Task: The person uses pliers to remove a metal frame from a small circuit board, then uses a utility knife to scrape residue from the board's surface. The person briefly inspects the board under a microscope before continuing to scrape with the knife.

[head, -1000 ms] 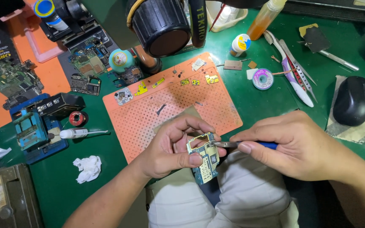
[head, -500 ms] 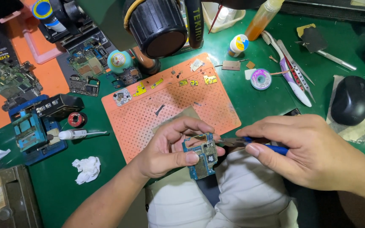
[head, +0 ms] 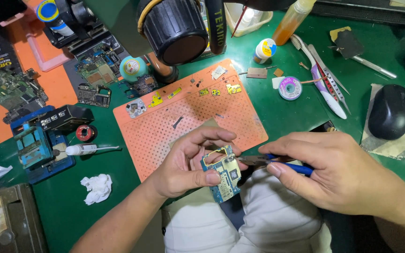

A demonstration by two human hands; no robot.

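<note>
My left hand pinches a small blue circuit board with silver metal shields, held upright above my lap at the near edge of the green mat. My right hand grips a pair of blue-handled tweezers whose tips touch the right edge of the board. Just behind both hands lies an orange perforated work mat with small yellow parts on it.
A black microscope head hangs over the mat's far edge. At the left are a blue board holder, loose circuit boards, a white syringe and crumpled tissue. At the right are a black mouse, solder wick, a toothbrush and an amber bottle.
The view has shifted slightly. My left hand has turned the board a little while the tweezers stay at its right edge.
</note>
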